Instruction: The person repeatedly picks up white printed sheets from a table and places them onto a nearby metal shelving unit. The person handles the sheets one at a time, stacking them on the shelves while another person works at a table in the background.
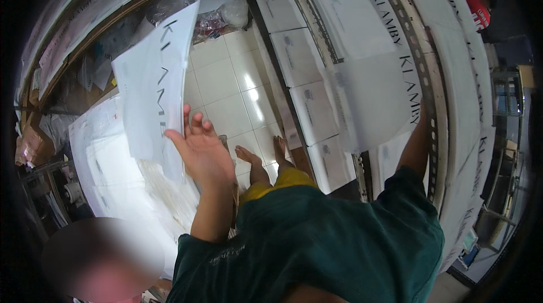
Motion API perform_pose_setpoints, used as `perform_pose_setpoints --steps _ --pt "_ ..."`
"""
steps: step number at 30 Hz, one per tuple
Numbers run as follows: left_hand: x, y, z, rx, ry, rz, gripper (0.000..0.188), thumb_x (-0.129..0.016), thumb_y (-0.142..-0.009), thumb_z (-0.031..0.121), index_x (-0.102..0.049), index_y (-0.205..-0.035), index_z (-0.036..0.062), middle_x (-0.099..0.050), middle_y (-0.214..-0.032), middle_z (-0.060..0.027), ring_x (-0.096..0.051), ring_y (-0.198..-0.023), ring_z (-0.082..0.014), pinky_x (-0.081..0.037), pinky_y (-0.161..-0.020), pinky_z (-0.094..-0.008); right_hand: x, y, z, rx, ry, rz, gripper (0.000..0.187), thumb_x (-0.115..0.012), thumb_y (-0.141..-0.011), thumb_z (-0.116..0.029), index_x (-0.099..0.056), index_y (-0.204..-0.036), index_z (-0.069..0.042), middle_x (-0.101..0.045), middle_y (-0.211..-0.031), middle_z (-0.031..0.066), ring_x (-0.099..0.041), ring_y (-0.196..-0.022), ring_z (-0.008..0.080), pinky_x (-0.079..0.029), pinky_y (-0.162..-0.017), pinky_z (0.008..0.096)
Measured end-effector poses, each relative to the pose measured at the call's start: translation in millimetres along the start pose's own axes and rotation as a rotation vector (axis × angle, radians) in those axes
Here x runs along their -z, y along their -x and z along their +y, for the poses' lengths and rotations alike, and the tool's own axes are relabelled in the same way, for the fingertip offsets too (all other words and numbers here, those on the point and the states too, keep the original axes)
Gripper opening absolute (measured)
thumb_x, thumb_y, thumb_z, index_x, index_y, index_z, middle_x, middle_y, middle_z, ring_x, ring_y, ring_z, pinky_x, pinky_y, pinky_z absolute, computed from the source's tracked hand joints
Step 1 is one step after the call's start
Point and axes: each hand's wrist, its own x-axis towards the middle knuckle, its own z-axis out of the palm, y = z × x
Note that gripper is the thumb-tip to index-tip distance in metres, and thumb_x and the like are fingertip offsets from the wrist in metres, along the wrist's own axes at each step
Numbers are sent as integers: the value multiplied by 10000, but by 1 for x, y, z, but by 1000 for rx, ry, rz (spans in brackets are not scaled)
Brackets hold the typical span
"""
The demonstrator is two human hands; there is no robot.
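My left hand [206,153] pinches the edge of a white sheet [148,91] with black lettering, its thumb on the near face and its fingers at the right edge. The sheet stands raised and slightly bowed over a stack of white sheets [164,190] on the left. My right forearm [416,146] reaches up beside a perforated metal rail on the right. A translucent whitish sheet [376,102] with black lettering lies at that side, and my right hand is hidden near its right edge.
White printed sheets [302,60] lie in a row along a dark-edged surface. The perforated metal rail [408,14] runs along the right. Tiled floor [226,71] shows between the two sides. Another person [478,9] in red is far right; a blurred head [104,258] is near left.
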Motion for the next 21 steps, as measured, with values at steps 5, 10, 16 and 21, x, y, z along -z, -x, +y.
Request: perform_pose_setpoints --steps 5,10,16,21 --pt "4 11 -34 128 11 -76 480 -288 -929 395 -382 -1171 -9 -478 -1080 -95 -482 -853 -138 -438 -723 -218 -31 -30 29 4 43 7 294 -444 -706 -7 -621 -932 -68 -624 -940 113 -577 -915 247 -428 -806 325" --pt "11 16 -66 258 60 -125 467 -311 -930 361 -362 -1172 -36 -479 -1081 -128 -508 -854 -151 -475 -732 -226 -43 -56 48 37 31 -6 277 -457 -719 -46 -626 -932 -96 -629 -924 123 -587 -900 272 -443 -782 343" --pt "17 18 -84 309 -6 -85 450 -284 -934 371 -399 -1155 -3 -514 -1055 -103 -511 -876 -135 -452 -716 -228 -62 -90 93 132 -6 -36 244 -465 -736 -97 -629 -918 -98 -623 -929 138 -582 -908 295 -442 -779 360" --pt "15 23 -86 294 -40 -96 433 -340 -928 337 -349 -1176 -17 -487 -1037 -128 -500 -864 -154 -467 -725 -223 -72 -95 107 44 22 -33 239 -502 -726 -143 -621 -929 -107 -605 -983 119 -546 -972 291 -419 -823 380"
